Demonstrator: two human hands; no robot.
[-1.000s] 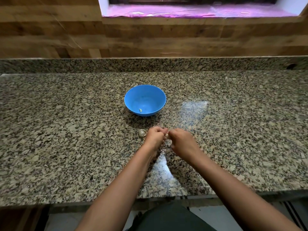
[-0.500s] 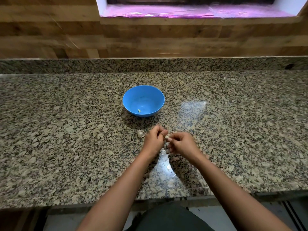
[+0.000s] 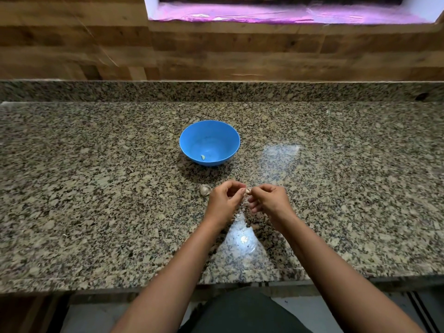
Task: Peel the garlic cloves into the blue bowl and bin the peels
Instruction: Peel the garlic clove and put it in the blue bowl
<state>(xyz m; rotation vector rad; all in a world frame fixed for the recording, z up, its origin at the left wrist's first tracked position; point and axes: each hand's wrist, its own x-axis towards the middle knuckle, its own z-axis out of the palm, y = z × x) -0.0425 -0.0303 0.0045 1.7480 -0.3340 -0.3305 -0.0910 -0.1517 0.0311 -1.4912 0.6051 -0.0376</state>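
Our left hand [image 3: 224, 200] and right hand [image 3: 269, 200] meet fingertip to fingertip just in front of the blue bowl [image 3: 230, 150]. Both pinch one garlic clove [image 3: 248, 191] between curled fingers. We judge they are working its skin loose, though the clove is too small to tell how much skin is on it. Also in front of the bowl, beside the left hand, a piece of unpeeled garlic [image 3: 205, 189] lies on the counter [image 3: 96, 188]. Nearer to us than the bowl, below the hands, a few pale scraps of skin [image 3: 236, 217] lie on the stone. Low on the bowl's near wall sits one small peeled clove [image 3: 203, 157], and nothing else that we can see. So we reckon the job is at an early stage: one clove is in, one is in hand, at least one piece waits, and the scraps are not yet gathered. No bin shows in view. The counter is speckled granite, polished enough to throw back light right of the bowl and in front of it, with a low upstand of the same stone behind the bowl. Beyond that rises a wall [image 3: 72, 51] of wood-look planks, and above it a window ledge [image 3: 276, 15] covered in pink film.
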